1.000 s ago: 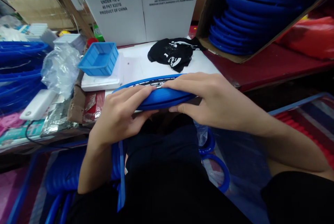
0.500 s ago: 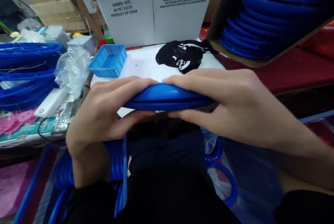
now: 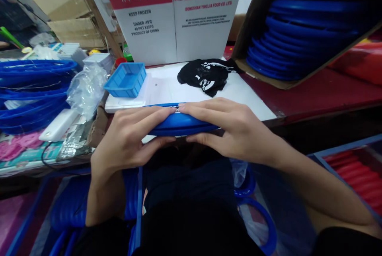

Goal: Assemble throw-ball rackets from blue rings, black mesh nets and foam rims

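A blue round plastic ring (image 3: pixel 183 122), seen nearly edge-on, is between my two hands over the front edge of the table. My left hand (image 3: pixel 127 134) grips its left side, fingers on top and thumb underneath. On the right side my right hand (image 3: pixel 235 128) pinches it the same way, the fingertips of both hands almost meeting. A small black-and-white patch shows by the fingertips; what it is I cannot tell. Beyond the ring, a black cloth with white print (image 3: pixel 205 75) lies crumpled on the white board (image 3: pixel 162 83).
A light-blue plastic bin (image 3: pixel 127 81) stands at the board's left. Behind is a white carton (image 3: pixel 152 45). More blue rings (image 3: pixel 298 45) are stacked in an open cardboard box at right, others (image 3: pixel 32 96) at left beside a white device (image 3: pixel 59 124). Red rings (image 3: pixel 355 172) sit lower right.
Both hands and the ring sit slightly lower and farther from the camera. My right hand appears farther left. The view has tilted up, showing more of the carton.
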Available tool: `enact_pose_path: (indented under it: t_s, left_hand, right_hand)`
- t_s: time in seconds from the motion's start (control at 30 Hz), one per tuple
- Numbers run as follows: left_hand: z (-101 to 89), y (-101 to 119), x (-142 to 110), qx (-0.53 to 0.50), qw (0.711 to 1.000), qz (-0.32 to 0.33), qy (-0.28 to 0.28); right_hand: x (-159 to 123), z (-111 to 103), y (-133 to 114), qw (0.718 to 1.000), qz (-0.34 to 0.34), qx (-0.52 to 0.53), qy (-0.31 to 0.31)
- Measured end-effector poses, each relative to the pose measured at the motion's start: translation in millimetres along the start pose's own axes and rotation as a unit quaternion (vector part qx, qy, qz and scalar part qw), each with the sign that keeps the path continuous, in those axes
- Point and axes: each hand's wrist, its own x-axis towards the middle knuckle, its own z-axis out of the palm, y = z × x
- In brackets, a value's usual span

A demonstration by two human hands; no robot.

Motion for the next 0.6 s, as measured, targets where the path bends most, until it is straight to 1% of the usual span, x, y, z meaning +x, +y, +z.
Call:
enact_pose_path:
  t_s: [0.1, 0.17, 0.23, 0.3, 0.4, 0.47, 0.53, 0.6]
  left_hand:
    - [4.1, -3.5, 1.4, 0.026, 1.000, 0.001, 0.007]
    - [2.0, -5.3, 3.0, 0.034, 0.999, -0.006, 0.004]
    - [-5.4, -5.2, 5.0, 0.037, 0.999, -0.013, -0.003]
    - [-17.8, -2.0, 8.1, 0.042, 0.999, -0.021, -0.009]
    - [-39.4, 7.6, 15.7, 0.060, 0.998, -0.027, -0.007]
    - [-49.2, 12.8, 22.2, 0.078, 0.997, -0.022, 0.003]
    - [-51.8, 13.6, 27.9, 0.091, 0.996, -0.020, 0.008]
    - [-48.3, 10.0, 30.9, 0.101, 0.994, -0.029, 0.013]
  right_hand:
    - [2.3, 3.0, 10.8, 1.000, -0.029, -0.011, 0.001]
    - [5.9, 2.7, 13.6, 0.999, -0.042, -0.027, -0.001]
    - [10.3, 0.2, 10.5, 0.996, -0.057, -0.067, -0.001]
    - [14.8, -5.7, 2.0, 0.989, -0.084, -0.121, 0.012]
    - [21.7, -21.5, -14.0, 0.974, -0.127, -0.183, 0.035]
    - [27.5, -33.3, -20.9, 0.968, -0.139, -0.208, 0.036]
    - [34.1, -41.1, -21.8, 0.962, -0.143, -0.233, 0.027]
    - [40.0, -42.2, -18.0, 0.953, -0.150, -0.263, 0.018]
